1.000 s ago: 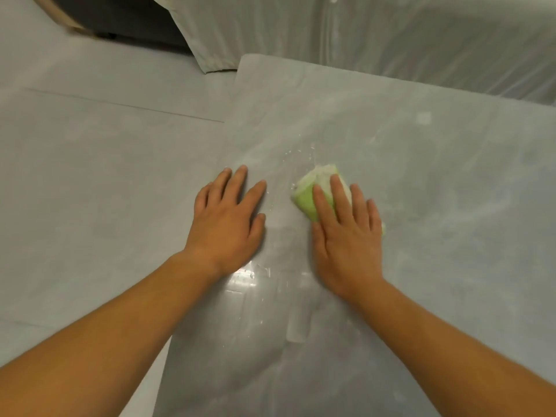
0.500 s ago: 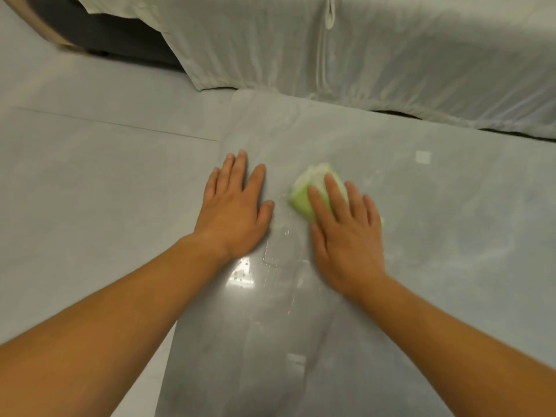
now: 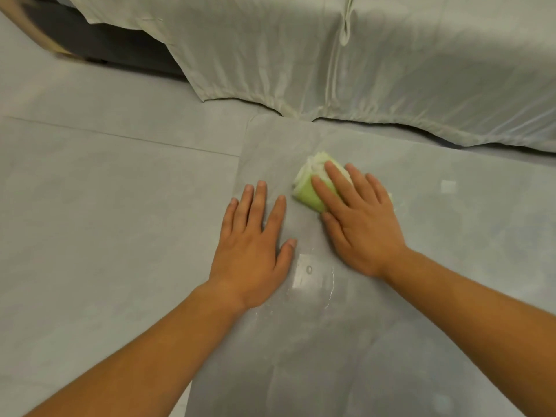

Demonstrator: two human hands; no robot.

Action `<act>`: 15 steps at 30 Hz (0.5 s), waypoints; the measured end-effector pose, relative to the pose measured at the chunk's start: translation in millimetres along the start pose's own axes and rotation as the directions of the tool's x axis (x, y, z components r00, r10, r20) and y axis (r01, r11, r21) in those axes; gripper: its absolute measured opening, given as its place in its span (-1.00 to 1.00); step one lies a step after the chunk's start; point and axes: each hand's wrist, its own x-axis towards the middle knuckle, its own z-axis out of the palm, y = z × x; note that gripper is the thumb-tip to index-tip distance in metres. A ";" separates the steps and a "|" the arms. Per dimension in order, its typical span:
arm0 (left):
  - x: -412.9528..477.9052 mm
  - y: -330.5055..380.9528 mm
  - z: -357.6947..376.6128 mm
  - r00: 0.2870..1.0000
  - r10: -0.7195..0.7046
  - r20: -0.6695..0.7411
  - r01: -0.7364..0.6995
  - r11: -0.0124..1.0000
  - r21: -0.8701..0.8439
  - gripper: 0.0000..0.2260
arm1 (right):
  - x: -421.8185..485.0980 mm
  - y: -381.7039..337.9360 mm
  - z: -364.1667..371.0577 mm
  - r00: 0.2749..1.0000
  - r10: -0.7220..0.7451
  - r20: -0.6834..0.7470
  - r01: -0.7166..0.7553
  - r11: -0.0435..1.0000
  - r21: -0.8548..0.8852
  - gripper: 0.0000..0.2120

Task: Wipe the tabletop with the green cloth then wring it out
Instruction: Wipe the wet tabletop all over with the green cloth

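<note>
The folded green cloth [image 3: 309, 191] lies on the grey tabletop [image 3: 457, 266] near its far left corner. My right hand [image 3: 361, 221] presses flat on top of it, fingers spread forward, so most of the cloth is hidden under the palm. Just to its left, my left hand [image 3: 255, 245] rests palm down on the table by the left edge, fingers apart and holding nothing. A wet shiny patch [image 3: 311, 276] shows between my wrists.
A pale draped sheet [image 3: 331, 61] hangs just beyond the table's far edge. Grey tiled floor [image 3: 105, 206] runs along the left of the table. A dark gap with a wooden leg [image 3: 36, 31] sits at the top left.
Both hands have slid forward toward the table's far edge, the right one pushing the cloth along. The wet patch is now behind the hands.
</note>
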 end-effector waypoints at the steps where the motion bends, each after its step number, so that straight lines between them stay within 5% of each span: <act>1: 0.0 -0.4 -0.8 1.000 0.005 0.000 -0.005 1.000 -0.006 -0.39 | 3.9 6.7 -2.3 1.000 -0.017 0.018 0.017 1.000 -0.006 -0.48; 7: -0.9 -1.5 0.0 1.000 0.012 -0.018 -0.013 0.999 -0.038 -0.37 | 74.1 -12.9 -2.2 0.948 0.303 -0.098 -0.300 0.953 0.047 -0.46; 12: -1.9 -5.5 -3.6 0.998 0.028 -0.062 -0.040 0.976 -0.216 -0.31 | 13.2 -24.8 5.2 0.995 -0.095 -0.029 0.095 0.995 0.003 -0.48; 15: -4.8 -11.1 -7.6 0.998 0.047 -0.042 -0.058 0.950 -0.306 -0.32 | 38.3 -7.9 -0.3 0.999 -0.024 -0.037 0.024 1.000 -0.007 -0.48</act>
